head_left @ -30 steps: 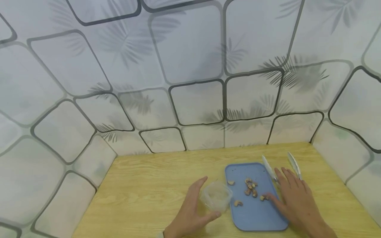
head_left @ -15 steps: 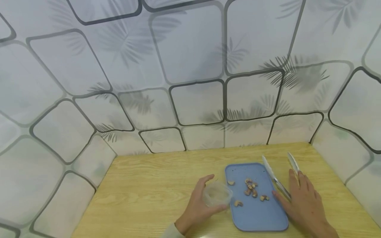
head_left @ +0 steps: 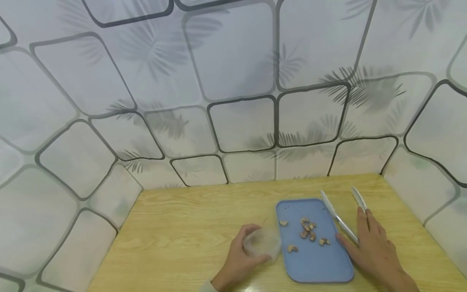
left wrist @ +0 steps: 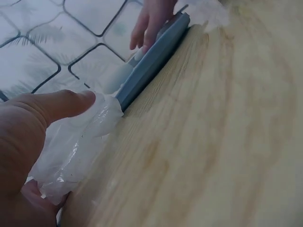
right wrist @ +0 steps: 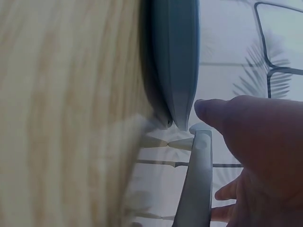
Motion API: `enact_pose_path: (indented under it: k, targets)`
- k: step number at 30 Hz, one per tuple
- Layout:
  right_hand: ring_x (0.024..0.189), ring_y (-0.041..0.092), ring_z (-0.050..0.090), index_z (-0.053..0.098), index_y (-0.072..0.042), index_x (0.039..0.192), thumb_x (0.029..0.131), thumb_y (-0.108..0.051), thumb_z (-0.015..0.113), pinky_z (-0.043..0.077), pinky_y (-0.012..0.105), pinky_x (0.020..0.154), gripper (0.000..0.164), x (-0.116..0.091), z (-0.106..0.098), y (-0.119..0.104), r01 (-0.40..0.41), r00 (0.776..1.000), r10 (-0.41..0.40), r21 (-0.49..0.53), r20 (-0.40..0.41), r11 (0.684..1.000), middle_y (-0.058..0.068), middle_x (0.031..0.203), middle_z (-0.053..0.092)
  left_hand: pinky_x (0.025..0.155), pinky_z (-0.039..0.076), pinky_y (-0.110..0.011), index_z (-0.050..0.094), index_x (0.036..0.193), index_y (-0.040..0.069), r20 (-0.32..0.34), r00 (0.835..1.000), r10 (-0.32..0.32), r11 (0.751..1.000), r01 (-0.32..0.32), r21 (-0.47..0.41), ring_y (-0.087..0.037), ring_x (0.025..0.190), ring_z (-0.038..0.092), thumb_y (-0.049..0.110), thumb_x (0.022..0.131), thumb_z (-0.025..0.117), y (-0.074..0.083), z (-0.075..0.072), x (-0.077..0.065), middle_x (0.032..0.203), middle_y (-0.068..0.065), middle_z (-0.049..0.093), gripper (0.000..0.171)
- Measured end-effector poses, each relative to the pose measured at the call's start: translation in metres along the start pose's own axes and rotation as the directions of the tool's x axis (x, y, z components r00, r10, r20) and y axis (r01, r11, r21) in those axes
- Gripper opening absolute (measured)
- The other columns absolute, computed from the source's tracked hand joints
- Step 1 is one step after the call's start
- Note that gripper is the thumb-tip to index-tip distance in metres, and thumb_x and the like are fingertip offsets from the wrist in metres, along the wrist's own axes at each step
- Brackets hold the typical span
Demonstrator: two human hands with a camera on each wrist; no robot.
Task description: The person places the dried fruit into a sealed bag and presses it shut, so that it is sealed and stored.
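In the head view, the left hand (head_left: pixel 238 252), bottom centre, curls thumb and fingers around a clear plastic container (head_left: pixel 263 245) just beside a blue rectangular tray (head_left: pixel 317 267). Brown curved pieces (head_left: pixel 308 230) lie on the tray. Lower right, the right hand (head_left: pixel 375 249) spreads its fingers over silver metal tongs (head_left: pixel 342 224), thumb by the tray's edge.

In the left wrist view, the container sits left of centre, between thumb and fingers.

In the right wrist view, the tongs show bottom centre, the thumb extended at right.
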State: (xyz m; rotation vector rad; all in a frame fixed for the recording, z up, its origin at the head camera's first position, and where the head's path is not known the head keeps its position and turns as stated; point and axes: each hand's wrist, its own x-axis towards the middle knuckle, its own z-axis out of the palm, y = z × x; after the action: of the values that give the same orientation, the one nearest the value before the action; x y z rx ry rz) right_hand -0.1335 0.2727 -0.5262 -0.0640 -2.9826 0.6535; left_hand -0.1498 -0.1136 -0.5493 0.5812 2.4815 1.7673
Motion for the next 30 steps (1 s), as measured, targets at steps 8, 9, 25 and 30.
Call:
enact_pose_path:
  k: [8,9,25,30]
  targets:
    - [0.132,0.08,0.032,0.0,0.015,0.167,0.106,-0.055,0.064,0.046,0.089,0.085,0.113,0.003,-0.002,0.003,0.006,1.0,-0.006,-0.002,-0.009,1.0,0.055,0.162,0.015,0.115,0.046,-0.032,0.062,0.146,0.024,0.001,1.0,0.016,0.999,-0.016,0.04,-0.019,0.135,0.063,0.022,0.08,0.098,-0.007,0.0,-0.001,0.146,0.002,0.069,0.076]
    - [0.13,0.081,0.034,0.0,0.016,0.166,0.105,-0.055,0.066,0.048,0.088,0.083,0.114,0.004,-0.003,0.003,0.008,1.0,-0.008,-0.004,-0.014,1.0,0.056,0.161,0.016,0.113,0.047,-0.032,0.062,0.146,0.024,0.001,1.0,0.018,0.999,-0.018,0.044,-0.019,0.133,0.064,0.022,0.079,0.098,-0.007,0.001,-0.001,0.145,0.002,0.07,0.075]
    - [0.1,0.075,0.055,0.003,0.034,0.152,0.094,-0.077,0.067,0.055,0.068,0.064,0.14,0.008,-0.011,0.011,-0.144,0.989,0.145,-0.059,0.0,0.988,0.063,0.118,0.044,0.109,0.049,-0.032,0.064,0.147,0.021,0.01,1.0,-0.003,1.0,0.002,0.011,-0.029,0.13,0.067,0.017,0.078,0.099,-0.008,0.001,0.0,0.142,-0.003,0.072,0.077]
    - [0.088,0.062,0.059,0.02,0.033,0.142,0.09,-0.083,0.066,0.053,0.056,0.056,0.135,0.008,-0.012,0.012,-0.166,0.985,0.169,-0.065,0.042,0.984,0.052,0.104,0.048,0.11,0.049,-0.031,0.064,0.146,0.021,0.011,1.0,-0.021,1.0,0.021,-0.003,-0.028,0.13,0.067,0.017,0.078,0.099,-0.007,0.0,-0.002,0.142,-0.002,0.072,0.076]
